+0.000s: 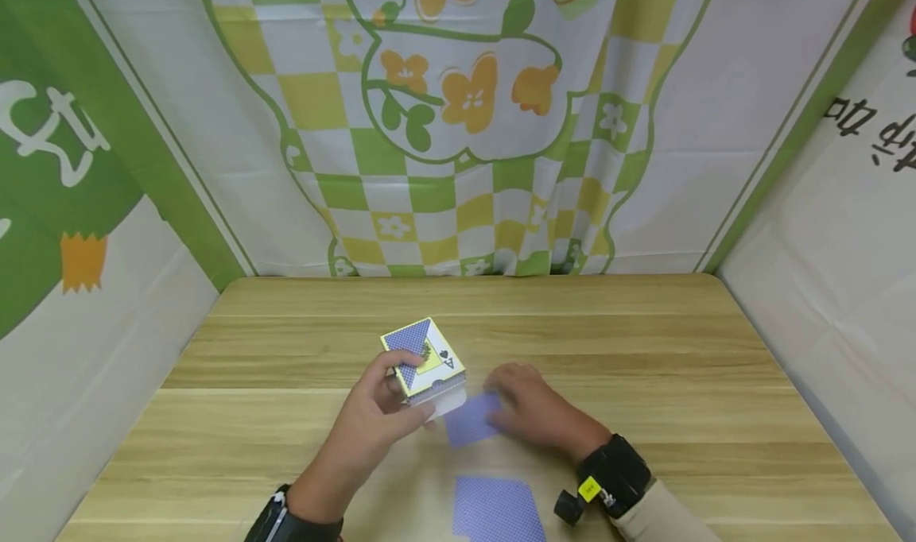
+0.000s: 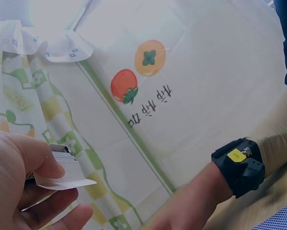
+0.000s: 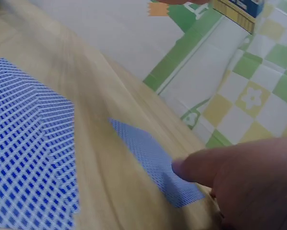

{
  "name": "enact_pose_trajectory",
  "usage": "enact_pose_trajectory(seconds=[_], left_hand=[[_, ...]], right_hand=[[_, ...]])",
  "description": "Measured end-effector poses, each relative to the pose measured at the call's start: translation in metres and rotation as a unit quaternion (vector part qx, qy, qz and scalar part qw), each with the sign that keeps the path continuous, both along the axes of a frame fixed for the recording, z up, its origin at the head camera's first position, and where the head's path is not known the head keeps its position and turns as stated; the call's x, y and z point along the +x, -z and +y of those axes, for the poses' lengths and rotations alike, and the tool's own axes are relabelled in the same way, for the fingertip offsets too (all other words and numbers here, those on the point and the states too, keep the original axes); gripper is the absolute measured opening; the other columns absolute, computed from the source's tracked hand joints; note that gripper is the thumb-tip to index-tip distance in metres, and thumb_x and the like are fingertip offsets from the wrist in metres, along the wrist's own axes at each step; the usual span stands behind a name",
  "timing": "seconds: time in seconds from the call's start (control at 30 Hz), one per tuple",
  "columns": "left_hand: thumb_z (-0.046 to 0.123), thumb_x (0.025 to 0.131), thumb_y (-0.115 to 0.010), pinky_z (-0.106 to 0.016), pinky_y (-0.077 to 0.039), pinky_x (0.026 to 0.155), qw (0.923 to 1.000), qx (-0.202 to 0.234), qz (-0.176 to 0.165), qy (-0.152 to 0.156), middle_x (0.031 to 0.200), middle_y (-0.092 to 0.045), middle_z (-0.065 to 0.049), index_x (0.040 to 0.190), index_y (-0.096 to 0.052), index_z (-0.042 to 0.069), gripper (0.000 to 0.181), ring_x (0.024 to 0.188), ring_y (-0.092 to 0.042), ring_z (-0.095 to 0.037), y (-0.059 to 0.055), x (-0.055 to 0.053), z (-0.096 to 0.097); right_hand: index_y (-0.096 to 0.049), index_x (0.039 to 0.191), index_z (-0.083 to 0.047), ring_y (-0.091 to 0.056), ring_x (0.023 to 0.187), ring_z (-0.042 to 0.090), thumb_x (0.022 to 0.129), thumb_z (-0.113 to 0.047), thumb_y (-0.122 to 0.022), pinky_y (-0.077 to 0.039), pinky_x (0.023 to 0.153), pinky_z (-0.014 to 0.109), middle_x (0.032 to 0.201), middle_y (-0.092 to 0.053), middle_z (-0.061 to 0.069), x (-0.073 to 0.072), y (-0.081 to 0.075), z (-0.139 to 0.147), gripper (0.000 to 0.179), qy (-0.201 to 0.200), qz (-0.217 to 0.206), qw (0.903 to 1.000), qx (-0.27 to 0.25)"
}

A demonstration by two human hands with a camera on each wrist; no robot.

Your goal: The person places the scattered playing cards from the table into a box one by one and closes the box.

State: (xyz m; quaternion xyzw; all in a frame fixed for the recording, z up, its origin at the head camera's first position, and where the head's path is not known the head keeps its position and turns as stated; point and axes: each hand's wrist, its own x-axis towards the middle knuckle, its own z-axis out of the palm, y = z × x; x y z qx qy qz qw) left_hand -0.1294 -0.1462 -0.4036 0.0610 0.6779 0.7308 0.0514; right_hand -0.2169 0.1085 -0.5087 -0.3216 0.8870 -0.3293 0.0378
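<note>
My left hand grips an open card box above the table, thumb below and fingers across its face. The box has a blue checked pattern, yellow borders and an ace design. Its white flap hangs out, and card edges show inside the mouth. Lower right of the box, my right hand, blurred, is at the right side of a blue-backed playing card. The thumb overlaps that card in the right wrist view; the other fingers are mostly hidden.
Several overlapping blue-backed cards lie at the table's near edge. The wooden table meets a patterned curtain at the back. Printed cloth walls stand at the left and right.
</note>
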Motion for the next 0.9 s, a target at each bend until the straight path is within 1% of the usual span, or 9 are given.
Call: enact_pose_trajectory(seconds=[0.07,0.13,0.3,0.43,0.5,0.6,0.73,0.8,0.9], left_hand=[[-0.009,0.082,-0.071,-0.044,-0.062,0.076,1.0000,-0.001,-0.001,0.000,0.121,-0.061,-0.028,0.129,-0.047,0.006,0.055,0.105,-0.063,-0.033,0.000,0.000,0.000],[-0.008,0.081,-0.071,-0.042,-0.062,0.076,1.0000,-0.004,-0.006,-0.002,0.121,-0.062,-0.028,0.129,-0.048,0.006,0.055,0.105,-0.063,-0.032,0.000,0.000,0.001],[-0.009,0.081,-0.071,-0.037,-0.061,0.075,0.9999,-0.005,-0.010,-0.003,0.120,-0.063,-0.029,0.129,-0.049,0.005,0.054,0.104,-0.064,-0.032,0.000,0.000,0.002],[-0.009,0.082,-0.071,-0.035,-0.061,0.075,1.0000,-0.002,-0.009,0.001,0.120,-0.064,-0.028,0.129,-0.048,0.004,0.054,0.104,-0.064,-0.031,0.000,0.001,0.002],[-0.008,0.082,-0.071,-0.035,-0.061,0.075,0.9999,-0.005,-0.011,0.001,0.121,-0.064,-0.028,0.129,-0.048,0.004,0.054,0.105,-0.064,-0.031,0.001,0.001,0.002],[-0.008,0.082,-0.071,-0.034,-0.061,0.076,0.9999,-0.009,-0.011,0.002,0.122,-0.063,-0.028,0.130,-0.047,0.003,0.055,0.106,-0.063,-0.032,0.000,0.001,0.002],[-0.008,0.083,-0.070,-0.034,-0.061,0.076,0.9999,-0.011,-0.008,0.006,0.123,-0.063,-0.029,0.130,-0.047,0.003,0.054,0.106,-0.063,-0.031,0.000,0.001,0.002],[-0.008,0.083,-0.070,-0.035,-0.061,0.076,0.9999,-0.007,-0.006,0.011,0.123,-0.062,-0.029,0.130,-0.046,0.003,0.054,0.105,-0.064,-0.032,0.001,0.001,0.002],[-0.008,0.083,-0.069,-0.036,-0.061,0.075,0.9998,-0.003,-0.001,0.018,0.123,-0.061,-0.030,0.131,-0.045,0.002,0.054,0.105,-0.064,-0.032,0.001,0.000,0.001]], right_hand=[[-0.065,0.120,-0.012,-0.052,0.124,0.023,0.085,-0.023,-0.079,-0.041,0.106,0.047,0.129,-0.063,0.003,-0.002,0.002,0.002,0.038,-0.011,0.000,0.9999,-0.006],[-0.064,0.122,-0.013,-0.052,0.121,0.020,0.085,-0.025,-0.080,-0.040,0.105,0.045,0.128,-0.063,0.001,-0.003,0.001,0.003,0.042,-0.026,-0.002,0.9996,-0.015],[-0.060,0.129,-0.019,-0.052,0.113,0.013,0.081,-0.030,-0.083,-0.039,0.100,0.040,0.124,-0.062,-0.007,-0.003,0.004,0.001,0.055,-0.067,0.017,0.9976,-0.002],[-0.055,0.133,-0.030,-0.046,0.120,0.012,0.080,-0.035,-0.083,-0.038,0.099,0.040,0.128,-0.058,-0.014,0.002,0.002,-0.002,0.060,-0.066,-0.008,0.9974,0.027],[-0.054,0.134,-0.032,-0.045,0.120,0.012,0.081,-0.036,-0.082,-0.039,0.098,0.039,0.128,-0.058,-0.016,0.006,-0.002,-0.004,0.060,-0.065,-0.016,0.9969,0.041],[-0.055,0.135,-0.029,-0.047,0.115,0.012,0.082,-0.036,-0.080,-0.040,0.095,0.036,0.127,-0.059,-0.015,0.011,-0.007,-0.008,0.059,-0.076,0.003,0.9954,0.058],[-0.057,0.131,-0.023,-0.048,0.106,0.011,0.081,-0.031,-0.078,-0.040,0.090,0.032,0.116,-0.059,-0.012,0.017,-0.015,-0.011,0.055,-0.093,0.036,0.9917,0.080],[-0.058,0.129,-0.022,-0.047,0.105,0.011,0.081,-0.029,-0.077,-0.040,0.089,0.031,0.112,-0.058,-0.012,0.021,-0.018,-0.012,0.052,-0.099,0.037,0.9899,0.094],[-0.059,0.127,-0.022,-0.046,0.104,0.011,0.081,-0.027,-0.076,-0.040,0.090,0.031,0.109,-0.056,-0.012,0.026,-0.025,-0.014,0.050,-0.106,0.025,0.9877,0.112]])
